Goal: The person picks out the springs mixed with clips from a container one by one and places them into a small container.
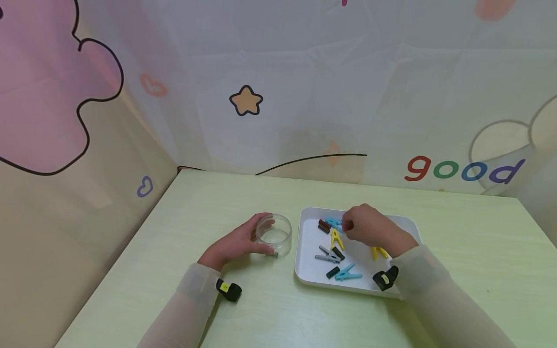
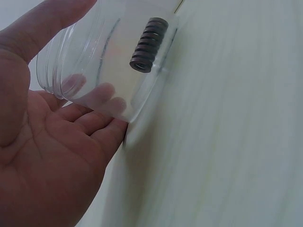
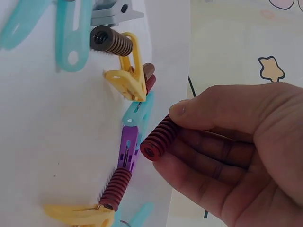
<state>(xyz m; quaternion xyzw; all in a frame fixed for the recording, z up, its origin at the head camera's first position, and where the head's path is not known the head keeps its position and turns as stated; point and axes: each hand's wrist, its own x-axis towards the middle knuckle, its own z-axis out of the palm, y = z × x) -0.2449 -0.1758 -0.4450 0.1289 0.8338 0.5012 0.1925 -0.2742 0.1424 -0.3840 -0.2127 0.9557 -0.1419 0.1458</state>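
Observation:
My left hand (image 1: 235, 244) holds a clear round plastic jar (image 1: 284, 246) at the left of the tray, thumb on one side and fingers on the other. A dark coil spring (image 2: 149, 45) lies inside the jar against its bottom. Over the white tray (image 1: 310, 263), my right hand (image 1: 369, 226) pinches a dark red coil spring (image 3: 161, 138) between thumb and fingers. Below it in the right wrist view lie a purple clothespin (image 3: 128, 146), a light blue clothespin (image 3: 135, 113) and another red spring (image 3: 116, 188).
More clothespins share the tray: a yellow one (image 1: 336, 239), a grey one (image 1: 326, 257) and a light blue one (image 1: 348, 274). Dark springs (image 1: 332, 272) lie among them. The pale green table (image 1: 261, 309) meets a printed cloth backdrop (image 1: 304, 106) behind.

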